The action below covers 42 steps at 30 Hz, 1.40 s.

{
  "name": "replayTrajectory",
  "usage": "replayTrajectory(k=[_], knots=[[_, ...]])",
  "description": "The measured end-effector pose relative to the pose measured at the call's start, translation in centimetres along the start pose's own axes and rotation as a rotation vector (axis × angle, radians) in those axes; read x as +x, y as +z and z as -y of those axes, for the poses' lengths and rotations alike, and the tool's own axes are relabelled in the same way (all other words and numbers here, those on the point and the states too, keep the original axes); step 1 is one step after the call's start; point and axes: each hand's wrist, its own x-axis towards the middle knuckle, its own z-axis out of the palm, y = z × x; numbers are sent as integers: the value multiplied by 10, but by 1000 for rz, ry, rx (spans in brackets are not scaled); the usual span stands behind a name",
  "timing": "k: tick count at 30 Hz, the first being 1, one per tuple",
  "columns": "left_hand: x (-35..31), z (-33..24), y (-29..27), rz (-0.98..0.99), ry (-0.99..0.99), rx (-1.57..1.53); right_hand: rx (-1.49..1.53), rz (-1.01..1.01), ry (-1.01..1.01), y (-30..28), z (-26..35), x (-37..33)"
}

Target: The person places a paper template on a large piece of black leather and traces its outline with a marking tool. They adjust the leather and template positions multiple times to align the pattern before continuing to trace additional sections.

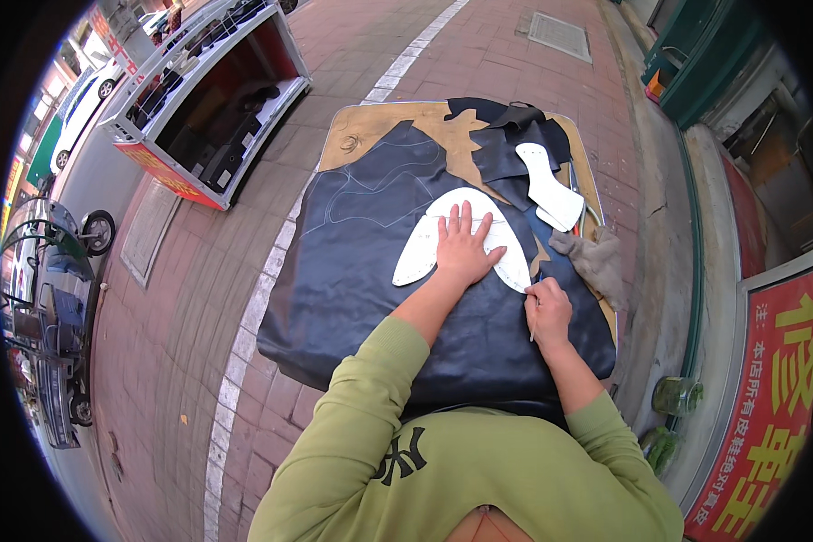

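A sheet of black leather (pixel 352 298) covers most of the small table, with thin pale outlines drawn on its far left part. On the leather lies a white wing-shaped pattern template (pixel 415 257). My left hand (pixel 465 251) presses it down flat, with the fingers spread. At the template's lower right tip, my right hand (pixel 549 312) is closed round a slim pen (pixel 532 335), whose lower end sticks out below the fingers. The pen's upper end is mostly hidden by the hand. A second, narrower white template (pixel 544 185) rests at the far right on dark leather scraps.
Beside the second template are dark leather scraps (pixel 501 158) and a crumpled grey cloth (pixel 596 262). The tan tabletop (pixel 337 135) shows at the far edge. A white display cabinet (pixel 244 113) stands at left; a red sign (pixel 763 397) and glass jar (pixel 677 396) are at right.
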Motion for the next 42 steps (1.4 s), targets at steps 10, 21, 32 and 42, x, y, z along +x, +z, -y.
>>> replayTrajectory(k=[10,21,32,42], knots=[[0,1,-3,-8,17,-11,76,-26,61,-10,9,11],[-2,3,-6,-26,26,-54,583,102,134,50,28,100],[2,8,17,-86,47,51,487,322,65,87,63,120],[9,13,24,-58,56,-94,534,1150,15,102,116,139]])
